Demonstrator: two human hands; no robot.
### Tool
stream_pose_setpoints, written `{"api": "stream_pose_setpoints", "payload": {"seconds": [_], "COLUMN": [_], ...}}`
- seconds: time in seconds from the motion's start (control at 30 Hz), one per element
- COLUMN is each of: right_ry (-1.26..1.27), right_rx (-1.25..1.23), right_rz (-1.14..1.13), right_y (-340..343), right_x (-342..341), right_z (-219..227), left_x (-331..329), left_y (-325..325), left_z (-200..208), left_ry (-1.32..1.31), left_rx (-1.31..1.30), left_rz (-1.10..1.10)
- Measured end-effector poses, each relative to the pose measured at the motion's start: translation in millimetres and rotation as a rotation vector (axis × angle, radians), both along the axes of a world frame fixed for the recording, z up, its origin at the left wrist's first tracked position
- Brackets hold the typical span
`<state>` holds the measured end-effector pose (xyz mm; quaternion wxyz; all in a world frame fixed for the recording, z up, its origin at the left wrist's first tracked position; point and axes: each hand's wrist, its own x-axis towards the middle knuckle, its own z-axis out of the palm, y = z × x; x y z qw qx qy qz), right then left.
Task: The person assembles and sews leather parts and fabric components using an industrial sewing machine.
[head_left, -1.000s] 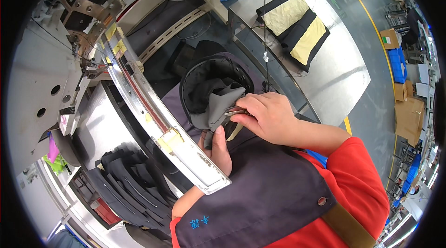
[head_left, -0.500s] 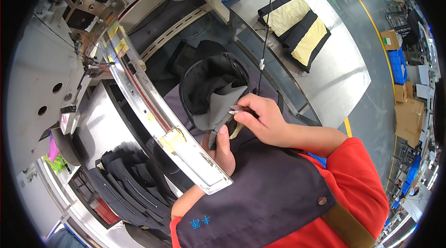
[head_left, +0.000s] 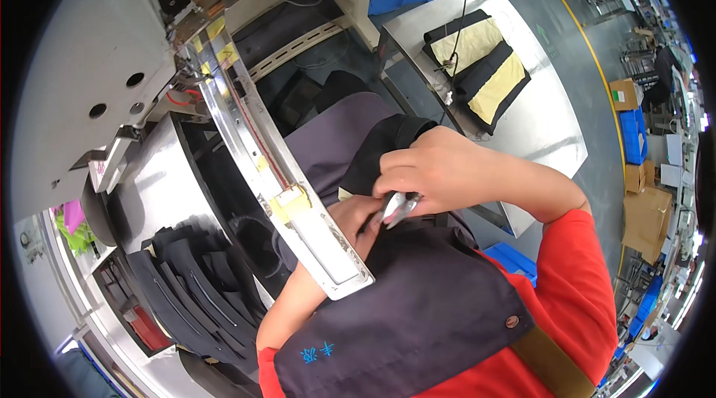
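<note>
Right hand (head_left: 426, 171) is gripping thread snips (head_left: 396, 208), blades pointing toward 7 o'clock; left hand (head_left: 353, 213) is curling close beside the blades, but what its fingertips are pinching is hidden, so cannot tell its hold. Black garment (head_left: 377, 153) is lying bunched at mid-view, running from between the hands up toward 12 o'clock and partly disappearing under the right one. Main hazard: the blades are sitting very near the left fingers, so a slip or a premature squeeze could be nicking skin. The folds are also hiding where cloth ends, so a blind cut could be catching fabric. Apron (head_left: 406, 279) is spreading just below, toward 6 o'clock, and could be getting snagged if the tips are dipping. Machine's metal arm (head_left: 333, 253) is crossing over the left forearm at 7 o'clock; a sudden pull back could be knocking against it.
</note>
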<state>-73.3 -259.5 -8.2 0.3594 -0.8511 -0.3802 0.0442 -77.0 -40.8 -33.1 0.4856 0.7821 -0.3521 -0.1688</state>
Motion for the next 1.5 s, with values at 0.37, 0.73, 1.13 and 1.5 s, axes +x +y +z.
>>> {"api": "stream_pose_setpoints", "payload": {"seconds": [0.37,0.73,1.13,1.5], "right_ry": [0.004,-0.256,-0.612,-0.084], "right_rx": [0.175,0.115,-0.053,-0.079], "right_rz": [-0.054,0.042,0.170,-0.029], "right_y": [-31,-19,-26,-44], "right_x": [-12,-21,-40,-39], "right_z": [3,2,-9,-24], "left_x": [-17,-22,-22,-23], "left_y": [40,23,30,-24], "left_z": [10,17,-20,-5], "left_ry": [0.246,0.046,-0.171,0.070], "left_rx": [0.087,0.203,0.118,-0.012], "left_rz": [0.194,-0.030,0.066,0.210]}}
